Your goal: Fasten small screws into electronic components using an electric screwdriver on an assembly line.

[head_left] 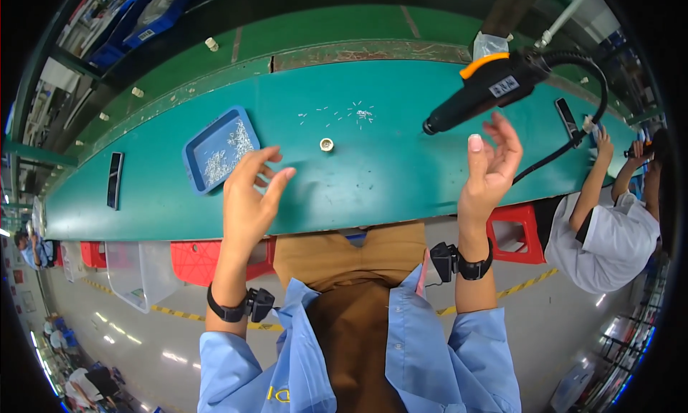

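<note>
My left hand [251, 191] is above the table beside a blue tray [192, 171], fingers loosely bent and apart, with nothing in them. In the tray lies a spread of tiny silvery pins [218, 168]. A small round cream-coloured part [327, 145] with a dark centre sits on the green table, between my hands. Past it, more tiny pins [364, 115] are scattered in a loose cluster. My right hand [491, 162], empty, has its palm turned up and fingers half curled but apart. Just beyond its fingertips hangs a black corded tool [473, 103] with an orange lever, resembling an electric screwdriver.
Phones lie at the table's left [115, 181] and right [566, 117]. The tool's black cable [552, 155] loops down at the right. A co-worker [605, 241] in white works there. Red stools [517, 234] stand beneath the near edge. Blue bins [161, 15] are far left.
</note>
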`<act>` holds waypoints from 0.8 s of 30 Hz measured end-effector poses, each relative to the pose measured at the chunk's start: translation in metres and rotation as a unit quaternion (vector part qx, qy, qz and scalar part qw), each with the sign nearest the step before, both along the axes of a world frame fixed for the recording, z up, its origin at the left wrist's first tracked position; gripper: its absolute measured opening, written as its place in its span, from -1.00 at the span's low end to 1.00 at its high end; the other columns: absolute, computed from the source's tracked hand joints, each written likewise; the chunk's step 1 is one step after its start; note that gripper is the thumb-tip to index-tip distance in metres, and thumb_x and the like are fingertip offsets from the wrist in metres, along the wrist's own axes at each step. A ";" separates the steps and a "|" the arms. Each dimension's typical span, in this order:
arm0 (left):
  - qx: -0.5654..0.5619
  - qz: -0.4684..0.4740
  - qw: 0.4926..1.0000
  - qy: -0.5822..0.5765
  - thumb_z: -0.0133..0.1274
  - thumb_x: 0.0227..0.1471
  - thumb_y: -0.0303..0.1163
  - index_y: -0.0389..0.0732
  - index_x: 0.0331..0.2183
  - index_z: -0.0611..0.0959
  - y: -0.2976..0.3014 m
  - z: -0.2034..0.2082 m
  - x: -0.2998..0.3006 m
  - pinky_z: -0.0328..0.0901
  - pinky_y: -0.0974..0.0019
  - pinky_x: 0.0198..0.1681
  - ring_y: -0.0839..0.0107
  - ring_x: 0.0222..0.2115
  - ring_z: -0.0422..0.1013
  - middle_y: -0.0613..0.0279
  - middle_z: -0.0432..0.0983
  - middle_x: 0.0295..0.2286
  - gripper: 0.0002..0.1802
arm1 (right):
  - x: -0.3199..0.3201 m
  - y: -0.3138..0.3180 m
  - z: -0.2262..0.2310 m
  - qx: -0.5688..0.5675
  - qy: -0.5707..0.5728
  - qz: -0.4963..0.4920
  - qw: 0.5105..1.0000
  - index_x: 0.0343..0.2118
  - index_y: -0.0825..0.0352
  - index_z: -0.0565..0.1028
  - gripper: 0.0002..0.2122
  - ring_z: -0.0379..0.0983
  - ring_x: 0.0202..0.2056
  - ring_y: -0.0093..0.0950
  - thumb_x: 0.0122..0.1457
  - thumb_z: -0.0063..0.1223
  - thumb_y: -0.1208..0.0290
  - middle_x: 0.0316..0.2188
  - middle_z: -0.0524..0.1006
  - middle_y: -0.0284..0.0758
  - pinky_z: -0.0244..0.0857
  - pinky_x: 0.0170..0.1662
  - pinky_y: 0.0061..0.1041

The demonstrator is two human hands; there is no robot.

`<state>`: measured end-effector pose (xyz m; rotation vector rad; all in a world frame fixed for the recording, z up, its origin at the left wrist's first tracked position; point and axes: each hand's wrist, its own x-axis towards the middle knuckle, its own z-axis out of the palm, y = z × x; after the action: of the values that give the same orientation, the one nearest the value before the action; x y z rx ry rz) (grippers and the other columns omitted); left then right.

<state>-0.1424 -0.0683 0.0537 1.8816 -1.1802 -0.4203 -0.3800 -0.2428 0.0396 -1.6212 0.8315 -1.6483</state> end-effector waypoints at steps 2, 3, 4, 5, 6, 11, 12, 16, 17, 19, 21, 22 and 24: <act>0.007 0.007 0.999 -0.053 0.22 -0.12 -0.40 -0.32 -0.13 0.51 -0.012 0.004 0.007 0.34 0.34 -0.32 0.35 -0.38 0.46 0.11 0.51 -0.29 -0.54 | 0.011 -0.013 0.003 -0.101 0.004 -0.058 0.993 0.02 0.45 0.26 -0.55 0.35 -0.09 -0.46 0.09 0.10 0.41 -0.14 0.41 -0.23 0.33 -0.14 -0.47; 0.011 -0.007 0.996 -0.084 0.23 -0.13 -0.41 -0.31 -0.14 0.52 -0.020 0.004 0.006 0.33 0.35 -0.34 0.37 -0.40 0.44 0.12 0.51 -0.30 -0.55 | 0.015 -0.018 0.007 -0.100 0.002 -0.056 0.993 0.02 0.45 0.26 -0.55 0.35 -0.09 -0.46 0.09 0.10 0.41 -0.14 0.41 -0.23 0.33 -0.14 -0.47; 0.017 -0.020 0.993 -0.114 0.23 -0.14 -0.42 -0.30 -0.15 0.53 -0.026 0.004 0.003 0.32 0.36 -0.35 0.40 -0.41 0.42 0.13 0.51 -0.30 -0.55 | 0.019 -0.023 0.013 -0.100 -0.005 -0.012 0.995 0.04 0.45 0.24 -0.52 0.35 -0.08 -0.44 0.09 0.10 0.39 -0.13 0.41 -0.21 0.32 -0.12 -0.45; 0.024 -0.033 0.989 -0.143 0.23 -0.15 -0.44 -0.29 -0.15 0.54 -0.030 0.003 0.003 0.31 0.37 -0.37 0.42 -0.42 0.41 0.15 0.50 -0.31 -0.56 | 0.021 -0.028 0.020 -0.100 -0.012 0.033 0.994 0.06 0.46 0.22 -0.49 0.35 -0.06 -0.42 0.09 0.10 0.37 -0.13 0.41 -0.20 0.31 -0.09 -0.43; 0.027 -0.029 0.989 -0.145 0.23 -0.15 -0.44 -0.29 -0.15 0.54 -0.032 0.002 0.005 0.31 0.37 -0.37 0.42 -0.42 0.41 0.15 0.50 -0.31 -0.56 | 0.023 -0.032 0.026 -0.099 -0.020 0.077 0.992 0.08 0.47 0.20 -0.46 0.36 -0.05 -0.40 0.08 0.11 0.35 -0.12 0.41 -0.19 0.31 -0.07 -0.41; 0.063 -0.031 0.992 -0.105 0.27 -0.19 -0.38 -0.30 -0.16 0.55 -0.036 -0.007 0.010 0.32 0.33 -0.36 0.37 -0.41 0.40 0.15 0.49 -0.27 -0.52 | 0.009 -0.056 0.050 0.046 -0.009 0.245 0.968 0.08 0.47 0.21 -0.44 0.38 -0.14 -0.41 0.09 0.09 0.28 -0.18 0.41 -0.22 0.30 -0.08 -0.42; 0.076 -0.041 0.994 -0.069 0.27 -0.20 -0.36 -0.31 -0.16 0.55 -0.034 -0.006 0.012 0.33 0.30 -0.35 0.34 -0.41 0.41 0.14 0.48 -0.25 -0.51 | 0.012 -0.063 0.052 0.042 -0.014 0.305 0.951 0.08 0.47 0.21 -0.44 0.38 -0.18 -0.43 0.09 0.08 0.26 -0.23 0.41 -0.24 0.31 -0.11 -0.43; 0.097 -0.066 0.992 -0.037 0.28 -0.20 -0.34 -0.31 -0.16 0.55 -0.049 0.012 0.016 0.34 0.27 -0.34 0.31 -0.42 0.41 0.13 0.46 -0.24 -0.50 | 0.042 -0.090 0.061 0.004 -0.055 0.472 0.880 0.07 0.47 0.23 -0.45 0.36 -0.31 -0.48 0.10 0.05 0.23 -0.35 0.39 -0.30 0.33 -0.19 -0.45; 0.102 -0.069 0.992 -0.039 0.28 -0.20 -0.34 -0.30 -0.16 0.55 -0.052 0.016 0.016 0.34 0.26 -0.34 0.31 -0.42 0.41 0.13 0.46 -0.24 -0.50 | 0.055 -0.093 0.063 -0.024 -0.087 0.524 0.847 0.06 0.48 0.24 -0.47 0.35 -0.35 -0.50 0.10 0.04 0.23 -0.39 0.37 -0.33 0.33 -0.22 -0.45; 0.098 -0.081 0.991 -0.051 0.28 -0.21 -0.35 -0.30 -0.16 0.55 -0.059 0.015 0.014 0.34 0.27 -0.35 0.32 -0.42 0.41 0.14 0.46 -0.25 -0.50 | 0.067 -0.099 0.059 -0.049 -0.121 0.573 0.809 0.05 0.48 0.26 -0.48 0.33 -0.38 -0.52 0.10 0.03 0.23 -0.44 0.36 -0.35 0.34 -0.25 -0.45; 0.083 -0.111 0.988 -0.072 0.29 -0.22 -0.38 -0.29 -0.18 0.55 -0.066 0.010 0.009 0.34 0.28 -0.36 0.33 -0.42 0.40 0.16 0.46 -0.28 -0.51 | 0.073 -0.106 0.050 -0.038 -0.118 0.546 0.829 0.03 0.48 0.27 -0.50 0.33 -0.39 -0.52 0.11 0.01 0.23 -0.44 0.35 -0.35 0.34 -0.24 -0.44; 0.087 -0.111 0.988 -0.070 0.29 -0.22 -0.38 -0.29 -0.18 0.55 -0.068 0.005 0.007 0.34 0.28 -0.36 0.33 -0.42 0.40 0.16 0.46 -0.28 -0.51 | 0.075 -0.110 0.047 -0.033 -0.116 0.531 0.838 0.02 0.48 0.28 -0.51 0.32 -0.39 -0.52 0.12 0.00 0.23 -0.44 0.35 -0.36 0.34 -0.23 -0.43; 0.058 -0.074 0.994 -0.049 0.30 -0.24 -0.41 -0.27 -0.18 0.56 -0.069 -0.015 0.000 0.34 0.30 -0.38 0.34 -0.43 0.41 0.17 0.45 -0.29 -0.52 | 0.078 -0.118 0.039 -0.022 -0.112 0.502 0.857 0.01 0.48 0.29 -0.53 0.32 -0.40 -0.52 0.13 -0.02 0.24 -0.45 0.35 -0.36 0.34 -0.22 -0.42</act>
<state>-0.1420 -0.1370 0.0389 1.9378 -1.3939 -0.4916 -0.3019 -0.3607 0.0782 -1.4422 -0.2065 -1.0317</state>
